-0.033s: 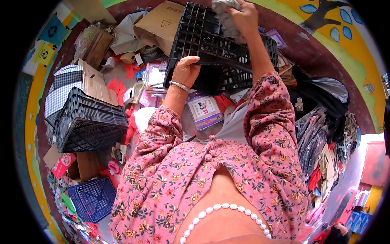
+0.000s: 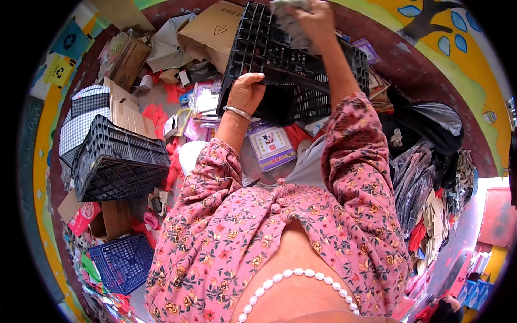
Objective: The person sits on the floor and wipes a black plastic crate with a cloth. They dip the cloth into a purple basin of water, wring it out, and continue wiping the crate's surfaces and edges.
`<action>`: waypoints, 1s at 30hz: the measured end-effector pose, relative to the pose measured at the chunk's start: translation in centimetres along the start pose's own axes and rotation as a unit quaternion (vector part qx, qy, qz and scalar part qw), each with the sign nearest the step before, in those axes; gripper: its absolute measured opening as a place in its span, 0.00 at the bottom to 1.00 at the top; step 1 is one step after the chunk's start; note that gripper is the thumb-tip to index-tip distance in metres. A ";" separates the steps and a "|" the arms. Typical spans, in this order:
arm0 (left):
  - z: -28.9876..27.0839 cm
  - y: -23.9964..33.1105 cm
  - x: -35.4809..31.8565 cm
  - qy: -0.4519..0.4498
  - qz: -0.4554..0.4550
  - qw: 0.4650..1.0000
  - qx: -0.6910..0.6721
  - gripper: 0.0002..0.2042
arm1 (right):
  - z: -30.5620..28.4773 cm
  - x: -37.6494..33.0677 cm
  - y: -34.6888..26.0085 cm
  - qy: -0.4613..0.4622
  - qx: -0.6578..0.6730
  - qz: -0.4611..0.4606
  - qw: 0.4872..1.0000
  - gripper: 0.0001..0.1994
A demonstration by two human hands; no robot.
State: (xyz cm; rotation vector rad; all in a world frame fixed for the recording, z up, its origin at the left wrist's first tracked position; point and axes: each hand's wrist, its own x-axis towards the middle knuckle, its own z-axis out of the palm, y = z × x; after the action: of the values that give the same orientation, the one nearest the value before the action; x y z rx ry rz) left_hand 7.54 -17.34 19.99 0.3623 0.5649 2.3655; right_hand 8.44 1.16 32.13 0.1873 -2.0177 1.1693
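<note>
A black plastic crate [image 2: 253,48] with lattice walls is tipped on its side in front of me at the top of the view. My left hand [image 2: 246,92] is closed round its near rim, thumb on top. Against the crate's upper wall, my right hand [image 2: 318,20] grips a crumpled grey cloth [image 2: 291,24]. Part of the cloth is hidden behind the fingers. Below the crate lies a purple-edged flat packet [image 2: 272,145] on the floor, close to my left wrist.
Another black crate [image 2: 121,161] stands to the left beside cardboard boxes, with a blue basket [image 2: 124,264] nearer me. A large brown carton [image 2: 212,32] leans behind. Plastic-wrapped bundles [image 2: 412,172] and flattened cardboard pile up on the right. Red scraps [image 2: 156,118] litter the floor.
My right hand and the cloth have shifted slightly left along the crate's wall. The left hand keeps its grip, and the crate has hardly moved.
</note>
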 end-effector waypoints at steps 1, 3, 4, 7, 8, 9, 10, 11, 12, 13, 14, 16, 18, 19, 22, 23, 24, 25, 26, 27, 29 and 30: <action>-0.1 0.1 0.3 0.001 0.007 1.000 0.006 0.05 | 1.8 -0.2 -0.6 -0.065 -0.005 0.029 0.997 0.11; -0.3 0.2 0.7 0.003 0.014 1.000 0.019 0.05 | 4.0 -2.1 -0.4 -0.066 -0.083 0.006 0.994 0.10; 0.3 0.2 0.8 0.004 0.016 1.000 0.014 0.06 | 4.9 -2.7 0.4 -0.015 -0.185 -0.124 0.975 0.11; 2.2 1.2 0.8 0.006 0.034 0.999 0.000 0.11 | 4.7 -5.5 -1.8 -0.088 -0.158 -0.113 0.977 0.13; 0.1 1.7 0.8 -0.026 0.017 0.999 0.039 0.15 | 4.2 -6.5 -2.3 -0.113 -0.136 -0.124 0.976 0.13; -1.7 1.7 1.0 -0.040 0.010 0.999 0.016 0.13 | 3.3 -7.4 -2.9 -0.137 -0.114 -0.135 0.975 0.13; -2.1 1.6 0.8 -0.073 0.004 0.997 0.011 0.11 | 2.1 -8.2 -3.6 -0.159 -0.120 -0.115 0.973 0.13; -2.2 1.4 0.4 -0.105 -0.003 0.994 0.005 0.10 | 0.8 -9.0 -3.4 -0.177 -0.107 -0.107 0.973 0.12; -2.2 1.5 0.3 -0.061 -0.005 0.998 0.017 0.07 | -0.5 -9.5 -3.1 -0.175 -0.124 -0.097 0.972 0.11; -2.1 1.6 0.3 -0.035 -0.018 0.999 0.016 0.06 | -2.1 -10.2 -2.7 -0.173 -0.143 -0.085 0.971 0.10; -0.9 1.4 0.4 -0.013 0.002 1.000 0.026 0.04 | -3.9 -10.5 -1.6 -0.167 -0.157 -0.035 0.973 0.08; 0.3 0.6 0.4 -0.013 0.018 0.999 0.035 0.04 | -7.8 -11.7 2.8 -0.114 -0.168 0.063 0.977 0.07; 0.7 -0.4 1.0 -0.021 -0.006 0.999 0.045 0.04 | -9.6 -10.6 5.1 -0.040 -0.230 0.120 0.965 0.08; 0.1 -0.6 1.3 -0.044 -0.010 0.999 0.028 0.04 | -10.0 -9.4 4.0 -0.017 -0.294 0.127 0.947 0.10; -0.6 -0.6 2.0 0.011 0.000 0.999 0.030 0.06 | -7.4 -6.1 0.8 0.121 -0.226 0.096 0.962 0.11; 0.2 -0.6 1.9 0.007 0.007 1.000 0.023 0.06 | -6.4 -5.1 0.9 0.147 -0.136 0.122 0.972 0.10; 0.8 -0.4 1.6 0.006 0.017 1.000 0.018 0.06 | -5.1 -4.3 0.5 0.140 -0.084 0.117 0.980 0.10; 1.1 -0.3 1.3 0.016 0.015 1.000 0.020 0.07 | -3.2 -3.6 -0.7 0.157 -0.097 0.069 0.980 0.09; 1.5 0.0 0.8 0.025 0.011 0.999 0.023 0.07 | -1.9 -3.1 0.3 0.103 -0.112 0.052 0.987 0.09; 2.1 -0.1 1.1 0.025 0.000 0.999 0.026 0.07 | -0.3 -2.4 4.5 0.071 -0.254 -0.030 0.964 0.11; 0.6 0.1 1.5 0.037 -0.002 0.999 0.018 0.06 | 2.5 -3.2 4.3 0.014 -0.284 -0.075 0.956 0.12; -0.1 0.4 1.4 0.043 0.001 0.999 0.014 0.06 | 2.6 -3.0 3.7 0.026 -0.300 -0.067 0.951 0.11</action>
State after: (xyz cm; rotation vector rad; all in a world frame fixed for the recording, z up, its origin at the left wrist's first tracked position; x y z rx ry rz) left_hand 6.26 -16.71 20.28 0.2753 0.6382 2.3849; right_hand 7.30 0.42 26.86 -0.0156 -2.1765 0.4340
